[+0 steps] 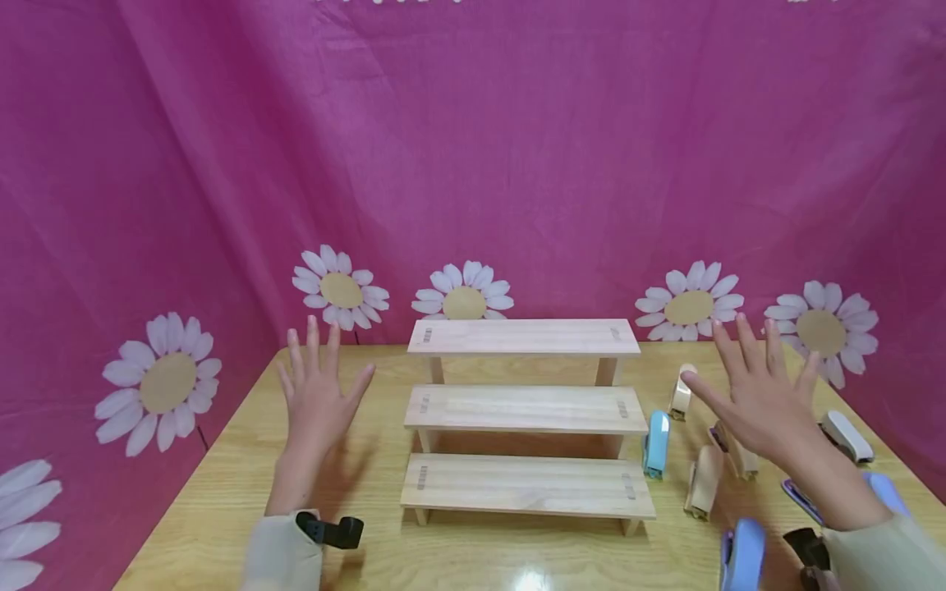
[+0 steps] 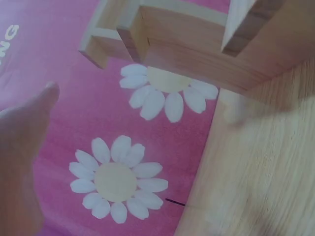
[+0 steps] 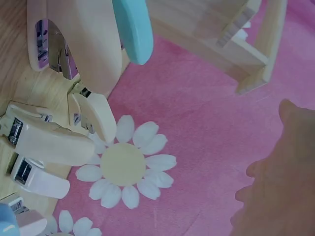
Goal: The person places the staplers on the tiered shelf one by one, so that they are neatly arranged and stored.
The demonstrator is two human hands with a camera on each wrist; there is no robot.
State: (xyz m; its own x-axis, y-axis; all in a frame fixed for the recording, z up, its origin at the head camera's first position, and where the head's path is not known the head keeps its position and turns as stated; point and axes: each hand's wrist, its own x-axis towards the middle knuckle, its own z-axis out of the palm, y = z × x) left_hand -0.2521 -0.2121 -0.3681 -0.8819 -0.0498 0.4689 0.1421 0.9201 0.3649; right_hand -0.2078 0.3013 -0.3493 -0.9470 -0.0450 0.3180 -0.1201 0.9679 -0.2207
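Several plastic staplers: on the table to the right of the stand, clustered under and around the right hand [image 1: 769, 402], which is much the nearer one.
Small cream stapler [image 1: 680, 400]: farthest back, by the right thumb, which overlaps its rear end in the head view; its long axis runs near to far.
Beige stapler with a brownish side [image 1: 741, 458]: partly hidden below the right palm, set slantwise.
Glossy light-blue stapler [image 1: 656, 443]: left of the right fingers, just beside the stand, pointing near to far.
Plain beige stapler [image 1: 704, 483]: nearer the person than the light-blue one, tilted slightly in plan.
White stapler [image 1: 850, 437]: beyond the right little finger, lying diagonally.
Periwinkle stapler [image 1: 745, 552]: closest to the person; another violet-blue stapler [image 1: 889, 492] is partly covered by the right forearm.
Right fingers: spread wide, holding nothing.
Left hand [image 1: 318, 402]: on the stand's other side, well apart from the staplers, fingers splayed and released.
Three-tier pale wooden stand [image 1: 528, 410]: between the hands, flat wall-less boards stepping upward away from the person, long axis crosswise.
Light wood-grain table [image 1: 222, 509]: under everything.
Magenta daisy-print curtain [image 1: 517, 164]: behind and along the sides.
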